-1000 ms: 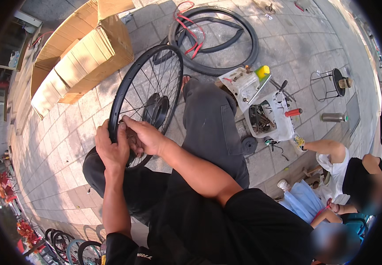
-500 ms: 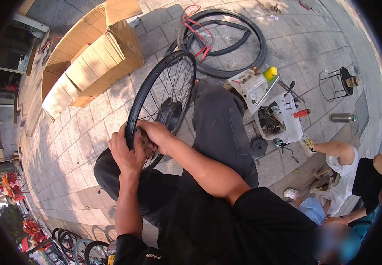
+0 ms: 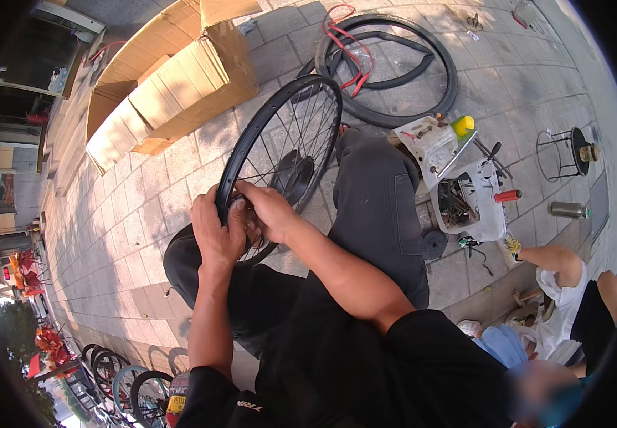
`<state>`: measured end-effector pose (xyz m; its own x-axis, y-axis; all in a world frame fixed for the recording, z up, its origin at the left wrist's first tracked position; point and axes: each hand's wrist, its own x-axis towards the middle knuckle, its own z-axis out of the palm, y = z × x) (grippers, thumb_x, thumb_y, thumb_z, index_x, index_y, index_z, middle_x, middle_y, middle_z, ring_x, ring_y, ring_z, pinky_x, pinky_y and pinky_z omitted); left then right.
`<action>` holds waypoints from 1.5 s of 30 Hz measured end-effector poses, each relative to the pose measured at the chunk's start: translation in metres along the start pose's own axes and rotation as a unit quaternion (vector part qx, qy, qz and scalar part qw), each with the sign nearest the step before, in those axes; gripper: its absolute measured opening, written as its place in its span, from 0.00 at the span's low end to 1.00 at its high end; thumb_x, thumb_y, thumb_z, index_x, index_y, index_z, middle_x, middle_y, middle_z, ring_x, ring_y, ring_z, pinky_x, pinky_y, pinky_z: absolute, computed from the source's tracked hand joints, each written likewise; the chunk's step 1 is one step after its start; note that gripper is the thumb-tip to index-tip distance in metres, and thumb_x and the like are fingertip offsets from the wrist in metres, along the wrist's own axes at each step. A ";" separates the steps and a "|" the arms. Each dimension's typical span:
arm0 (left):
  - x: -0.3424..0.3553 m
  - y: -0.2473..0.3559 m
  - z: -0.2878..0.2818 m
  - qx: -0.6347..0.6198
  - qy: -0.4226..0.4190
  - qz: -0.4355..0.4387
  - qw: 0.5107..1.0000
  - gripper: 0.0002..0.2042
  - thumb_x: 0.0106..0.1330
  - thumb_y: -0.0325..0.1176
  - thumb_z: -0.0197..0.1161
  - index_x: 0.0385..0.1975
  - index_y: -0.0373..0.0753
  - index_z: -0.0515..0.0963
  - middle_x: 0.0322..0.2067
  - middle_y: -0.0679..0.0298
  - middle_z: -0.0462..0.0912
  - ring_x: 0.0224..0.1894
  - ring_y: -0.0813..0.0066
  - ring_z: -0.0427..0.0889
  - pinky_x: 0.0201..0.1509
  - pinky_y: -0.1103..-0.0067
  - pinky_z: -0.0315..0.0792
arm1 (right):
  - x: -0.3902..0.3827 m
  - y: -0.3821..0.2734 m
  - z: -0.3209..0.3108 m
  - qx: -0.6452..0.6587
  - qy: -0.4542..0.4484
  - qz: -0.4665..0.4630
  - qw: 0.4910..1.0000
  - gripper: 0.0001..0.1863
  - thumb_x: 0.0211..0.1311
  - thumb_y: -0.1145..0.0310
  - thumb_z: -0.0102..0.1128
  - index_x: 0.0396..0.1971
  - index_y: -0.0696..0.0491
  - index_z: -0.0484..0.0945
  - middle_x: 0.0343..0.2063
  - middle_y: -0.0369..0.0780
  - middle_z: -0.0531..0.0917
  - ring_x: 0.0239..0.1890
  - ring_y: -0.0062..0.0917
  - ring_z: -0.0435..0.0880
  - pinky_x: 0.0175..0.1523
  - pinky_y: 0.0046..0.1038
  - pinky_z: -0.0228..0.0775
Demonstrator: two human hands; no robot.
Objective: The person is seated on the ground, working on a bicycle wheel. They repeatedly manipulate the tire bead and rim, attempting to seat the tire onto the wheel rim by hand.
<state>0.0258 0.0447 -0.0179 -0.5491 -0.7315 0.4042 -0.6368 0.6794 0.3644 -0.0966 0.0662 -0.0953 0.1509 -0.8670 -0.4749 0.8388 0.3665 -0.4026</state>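
Observation:
A black bicycle wheel point(image 3: 236, 145) without a tyre stands tilted between my legs, its spokes and hub with cassette point(image 3: 298, 177) facing away from me. My left hand point(image 3: 217, 232) wraps around the near part of the rim from the left, thumb pressed on its inner side. From the right, my right hand point(image 3: 269, 212) curls in over the same stretch of rim, its fingers close to my left thumb. Whether a small part sits between the fingers is hidden. Beyond the wheel, a loose tyre point(image 3: 453, 78) and a black inner tube point(image 3: 387, 80) lie on the paving.
At the upper left stands an open cardboard box point(image 3: 173, 100). White tool containers point(image 3: 494, 221) with a red-handled tool point(image 3: 508, 195) lie right of my knee, near a metal bottle point(image 3: 569, 210) and a small round stool point(image 3: 578, 153). A seated person point(image 3: 561, 307) is at the lower right.
The whole view has shifted, so the scene sits further right. Both hands stay on the same part of the rim, with only slight finger movement.

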 end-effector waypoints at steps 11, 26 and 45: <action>0.009 -0.022 -0.016 -0.148 -0.063 -0.075 0.984 0.19 0.75 0.31 0.68 0.61 0.32 0.75 0.45 0.56 0.83 0.45 0.66 0.84 0.50 0.71 0.78 | -0.002 -0.004 -0.002 0.066 -0.105 -0.075 0.989 0.22 0.79 0.51 0.62 0.41 0.58 0.83 0.26 0.38 0.84 0.22 0.20 0.81 0.21 0.22 0.69; 0.028 -0.009 -0.025 -0.200 -0.097 -0.222 0.950 0.16 0.70 0.27 0.70 0.55 0.31 0.79 0.35 0.60 0.84 0.34 0.80 0.82 0.40 0.78 0.78 | -0.007 -0.036 0.006 -0.072 0.005 -0.150 0.986 0.16 0.75 0.58 0.67 0.36 0.58 0.84 0.28 0.36 0.83 0.20 0.17 0.78 0.24 0.22 0.66; 0.023 -0.024 -0.023 -0.244 -0.085 -0.212 0.942 0.23 0.63 0.21 0.62 0.61 0.31 0.77 0.35 0.68 0.82 0.33 0.85 0.77 0.37 0.83 0.72 | -0.023 -0.018 0.017 -0.180 0.066 -0.075 0.979 0.24 0.72 0.54 0.62 0.24 0.59 0.81 0.15 0.36 0.77 0.12 0.19 0.72 0.15 0.25 0.59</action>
<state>0.0409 0.0126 0.0017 -0.4069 -0.9134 0.0100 -0.5160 0.2388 0.8226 -0.1058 0.0739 -0.0636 -0.0483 -0.8781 -0.4761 0.6047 0.3537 -0.7136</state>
